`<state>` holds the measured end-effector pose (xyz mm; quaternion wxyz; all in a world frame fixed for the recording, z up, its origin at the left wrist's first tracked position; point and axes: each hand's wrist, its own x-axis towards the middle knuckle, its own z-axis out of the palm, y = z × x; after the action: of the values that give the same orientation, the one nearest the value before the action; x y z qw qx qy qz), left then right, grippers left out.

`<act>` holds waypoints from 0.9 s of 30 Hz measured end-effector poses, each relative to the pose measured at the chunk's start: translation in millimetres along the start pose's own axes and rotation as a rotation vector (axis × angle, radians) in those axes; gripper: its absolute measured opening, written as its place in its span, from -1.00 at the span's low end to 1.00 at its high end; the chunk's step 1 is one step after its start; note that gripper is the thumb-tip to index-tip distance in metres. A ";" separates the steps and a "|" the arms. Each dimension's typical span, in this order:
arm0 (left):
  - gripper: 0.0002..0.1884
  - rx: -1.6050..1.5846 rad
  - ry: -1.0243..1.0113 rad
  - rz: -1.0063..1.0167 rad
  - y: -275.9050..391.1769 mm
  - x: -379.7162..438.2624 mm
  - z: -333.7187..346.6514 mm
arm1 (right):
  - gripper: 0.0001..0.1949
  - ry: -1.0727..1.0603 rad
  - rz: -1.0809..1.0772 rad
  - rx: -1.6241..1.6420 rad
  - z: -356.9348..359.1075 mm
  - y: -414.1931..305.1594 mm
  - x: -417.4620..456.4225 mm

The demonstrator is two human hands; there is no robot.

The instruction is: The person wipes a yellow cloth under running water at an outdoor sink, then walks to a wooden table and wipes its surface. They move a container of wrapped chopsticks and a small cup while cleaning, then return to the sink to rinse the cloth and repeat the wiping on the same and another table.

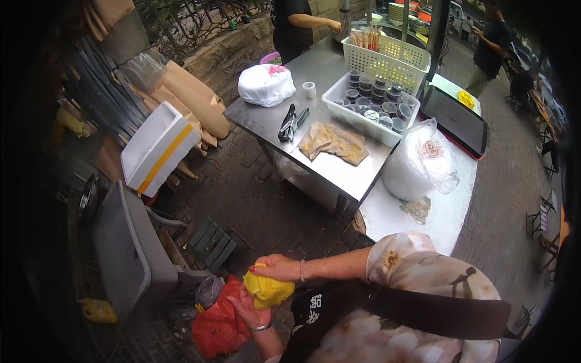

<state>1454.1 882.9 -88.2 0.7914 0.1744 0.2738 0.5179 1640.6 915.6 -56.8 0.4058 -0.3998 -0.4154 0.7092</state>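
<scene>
My right hand [277,267], with a beaded bracelet at the wrist, grips a bunched yellow cloth [268,290]. My left hand [247,306] is just below it, palm turned up and touching the cloth; its fingers are partly hidden. Behind and beside the left hand is a red plastic bag [220,324], and I cannot tell whether the hand touches it. A dark apron [336,304] bearing writing covers my front.
A steel table [345,181] carries a stapler [290,122], a brown stained cloth [333,143], tape [309,90] and a white basket [333,102] of lidded cups. A plastic-wrapped roll [408,168] stands beside it. Left are a foam box [159,154] and grey bin [120,245]. Other people stand beyond.
</scene>
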 end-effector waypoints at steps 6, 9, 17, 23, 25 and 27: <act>-0.15 0.201 -0.142 -0.096 44.5 81.9 -16.0 | -0.48 0.182 -0.404 -0.761 8.6 -29.8 110.8; -0.30 0.209 -0.106 -0.054 73.6 132.5 -20.6 | -0.51 0.243 -0.372 -0.742 6.4 -44.2 159.8; -0.39 0.117 -0.052 -0.005 156.6 236.3 -38.6 | -0.44 0.228 -0.418 -0.631 -5.4 -52.4 261.5; -0.39 0.053 -0.001 -0.020 187.6 289.8 -36.2 | -0.68 0.032 -0.229 -0.415 -24.1 -60.1 348.9; -0.41 0.216 -0.058 0.033 194.8 311.9 -33.0 | -0.77 0.024 -0.190 -0.177 -35.1 -67.5 394.5; -0.48 0.263 0.000 0.086 202.8 339.7 -31.9 | -0.76 0.075 -0.091 -0.076 -47.8 -76.5 443.9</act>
<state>1394.2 1275.3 -85.8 0.7388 0.2885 0.3315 0.5109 1546.6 1356.1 -105.0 0.4374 -0.4221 -0.4444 0.6580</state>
